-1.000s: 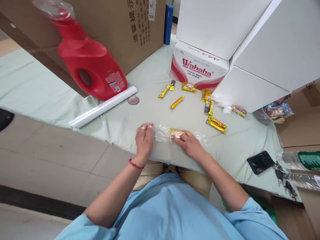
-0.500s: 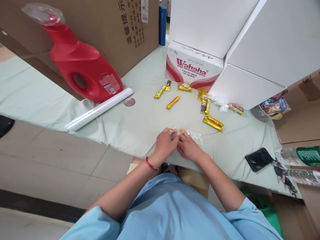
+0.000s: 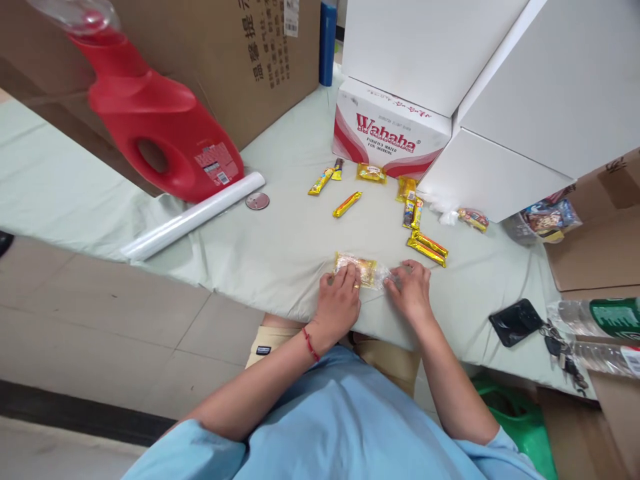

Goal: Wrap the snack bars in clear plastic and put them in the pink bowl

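Observation:
A yellow snack packet [image 3: 369, 269] in crinkled clear plastic wrap [image 3: 379, 277] lies flat near the table's front edge. My left hand [image 3: 340, 301] rests on top of it, fingers stretched out over the packet and partly covering it. At the wrap's right end is my right hand [image 3: 413, 293], its thumb and fingers bent around the loose plastic. Beyond my hands lie a yellow stick packet [image 3: 347, 205], two more yellow sticks [image 3: 427, 248] side by side, and another yellow packet [image 3: 371, 173] by the Wahaha box.
A red jug [image 3: 167, 127] and a white roll [image 3: 195, 217] stand and lie at the left, with a round disc [image 3: 257, 201] beside them. The Wahaha box [image 3: 390, 130] and white cartons close off the back. At the right are a black pouch with keys [image 3: 517, 323] and plastic bottles [image 3: 595, 317].
My hands were together over the packet and have moved apart. The right one has shifted right with the wrap's end, and the left has flattened onto the packet, which now shows more.

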### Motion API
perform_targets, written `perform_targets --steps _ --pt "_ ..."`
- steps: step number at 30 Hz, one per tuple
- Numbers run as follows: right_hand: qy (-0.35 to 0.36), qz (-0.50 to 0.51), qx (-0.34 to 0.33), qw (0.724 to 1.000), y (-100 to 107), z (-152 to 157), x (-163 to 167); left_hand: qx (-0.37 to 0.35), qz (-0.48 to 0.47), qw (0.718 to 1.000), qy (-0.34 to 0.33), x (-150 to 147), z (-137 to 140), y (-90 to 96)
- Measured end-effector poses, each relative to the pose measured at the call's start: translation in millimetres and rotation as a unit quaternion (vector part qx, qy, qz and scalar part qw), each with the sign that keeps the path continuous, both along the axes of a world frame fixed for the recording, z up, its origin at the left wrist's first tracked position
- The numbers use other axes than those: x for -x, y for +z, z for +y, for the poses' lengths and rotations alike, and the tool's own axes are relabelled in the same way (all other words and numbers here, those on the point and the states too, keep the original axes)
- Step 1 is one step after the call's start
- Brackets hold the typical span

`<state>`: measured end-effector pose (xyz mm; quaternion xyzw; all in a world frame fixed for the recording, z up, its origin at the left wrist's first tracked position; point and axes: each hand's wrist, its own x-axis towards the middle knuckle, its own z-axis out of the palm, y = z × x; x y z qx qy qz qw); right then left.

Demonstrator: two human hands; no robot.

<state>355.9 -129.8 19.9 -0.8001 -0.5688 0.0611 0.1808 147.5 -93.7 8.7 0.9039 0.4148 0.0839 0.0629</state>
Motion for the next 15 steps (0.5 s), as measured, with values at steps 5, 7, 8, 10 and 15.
perform_targets --steps 5,7,8,10,15 --pt "0.038 0.096 -0.003 0.995 30 20 6 0.011 -0.002 1.000 -0.012 2 2 0.3" --pt "0.064 0.102 0.019 0.993 40 41 24 0.008 0.000 1.000 -0.012 1 2 0.9" --pt "0.077 0.086 0.030 0.993 44 52 36 0.008 0.002 1.000 -0.014 0 2 1.2" --pt "0.101 0.031 0.071 0.992 46 74 62 0.010 0.005 1.000 -0.019 -1 1 2.0" --pt "0.132 -0.081 0.157 0.975 44 90 108 0.017 -0.066 0.997 -0.038 24 -8 4.6"
